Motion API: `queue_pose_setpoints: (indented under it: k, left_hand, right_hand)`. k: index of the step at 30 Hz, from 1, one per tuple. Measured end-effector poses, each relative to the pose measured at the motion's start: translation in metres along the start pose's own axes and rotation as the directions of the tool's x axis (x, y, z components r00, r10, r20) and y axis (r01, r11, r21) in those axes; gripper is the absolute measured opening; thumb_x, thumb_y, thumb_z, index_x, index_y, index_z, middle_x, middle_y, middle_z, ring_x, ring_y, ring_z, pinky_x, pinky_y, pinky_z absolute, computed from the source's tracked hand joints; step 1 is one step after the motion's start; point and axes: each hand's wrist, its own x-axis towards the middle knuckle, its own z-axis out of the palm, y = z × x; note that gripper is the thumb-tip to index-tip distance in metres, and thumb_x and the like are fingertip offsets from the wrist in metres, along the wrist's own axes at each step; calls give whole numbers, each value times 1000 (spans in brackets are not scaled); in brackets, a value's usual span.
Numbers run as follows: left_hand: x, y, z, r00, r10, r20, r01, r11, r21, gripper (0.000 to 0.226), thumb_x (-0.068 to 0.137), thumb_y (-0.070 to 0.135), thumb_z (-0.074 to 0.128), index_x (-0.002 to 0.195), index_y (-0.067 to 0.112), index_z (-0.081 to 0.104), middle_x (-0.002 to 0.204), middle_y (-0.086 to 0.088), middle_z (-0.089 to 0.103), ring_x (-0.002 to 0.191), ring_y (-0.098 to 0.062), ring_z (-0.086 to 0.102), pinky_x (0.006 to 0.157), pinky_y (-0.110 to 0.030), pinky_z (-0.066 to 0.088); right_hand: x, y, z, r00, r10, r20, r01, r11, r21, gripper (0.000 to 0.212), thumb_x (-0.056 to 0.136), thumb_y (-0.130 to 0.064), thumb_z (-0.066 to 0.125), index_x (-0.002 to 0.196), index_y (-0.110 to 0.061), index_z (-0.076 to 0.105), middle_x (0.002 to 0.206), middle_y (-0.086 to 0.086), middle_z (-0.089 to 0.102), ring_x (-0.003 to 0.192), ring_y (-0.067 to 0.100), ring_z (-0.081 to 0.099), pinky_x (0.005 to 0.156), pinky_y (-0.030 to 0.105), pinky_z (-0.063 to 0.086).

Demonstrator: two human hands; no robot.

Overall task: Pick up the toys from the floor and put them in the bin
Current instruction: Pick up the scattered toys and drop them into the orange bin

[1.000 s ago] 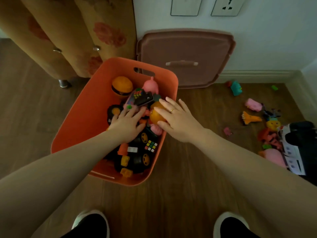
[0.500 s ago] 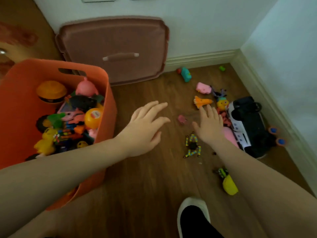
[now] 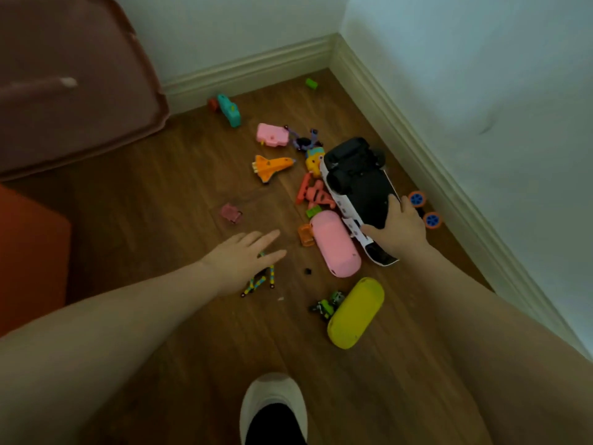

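Right hand (image 3: 399, 228) is down on the black-and-white toy car (image 3: 356, 187), which lies on the wooden floor (image 3: 179, 187) near the corner skirting. The fingers curl over its near end and the thumb reaches along the white side, so it grips the car, though the car does not look lifted yet.

Left hand (image 3: 245, 258) hovers low with fingers straight and spread, holding nothing, right above the multicoloured link toy (image 3: 260, 281).

Plenty of toys lie on the floor: a pink capsule (image 3: 333, 244) just beside the car, a yellow capsule (image 3: 356, 313) nearer the person's shoe (image 3: 272, 409), an orange space shuttle (image 3: 271, 167), a pink block toy (image 3: 272, 134), a teal toy (image 3: 229, 110) by the far wall, and a pair of blue wheels (image 3: 425, 208) just behind the right hand.

The orange bin (image 3: 32, 252) is only a sliver at the left edge, well apart from the pile.

So this looks like the pick-up step. Next move, as I read it: lift the car clear without dragging the capsule along, let the left hand close on the link toy, then swing both leftward to the bin.
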Motion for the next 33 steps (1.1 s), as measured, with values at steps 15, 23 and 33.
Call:
queue_pose_setpoints:
  k: [15, 23, 33]
  left_hand:
    - [30, 6, 19, 954, -267, 136, 294, 920, -258, 41, 93, 23, 48, 130, 16, 31, 120, -8, 52, 109, -27, 56, 80, -36, 45]
    - [-10, -10, -5, 925, -366, 103, 185, 196, -963, 33, 86, 20, 64, 114, 18, 46, 93, -10, 58, 72, -18, 58, 63, -30, 47]
    - [-144, -84, -53, 877, -474, -82, -248, -300, -921, 7, 92, 12, 50, 96, 16, 54, 69, -2, 62, 29, -4, 27, 31, -12, 20]
  right_hand:
    - [24, -1, 22, 1000, -9, -14, 9, 1000, -2, 125, 67, -54, 75, 148, -21, -14, 153, 26, -1, 141, 43, 8, 112, 51, 15]
    - [-4, -28, 26, 987, 159, -11, -154, 970, 189, 119, 62, -48, 78, 146, -33, -5, 150, 26, 11, 137, 46, 13, 111, 55, 11]
    - [-83, -148, -31, 956, -268, 121, -11, 379, 925, 101, 63, -23, 83, 141, -36, 19, 132, 1, 50, 117, 25, 53, 97, 44, 45]
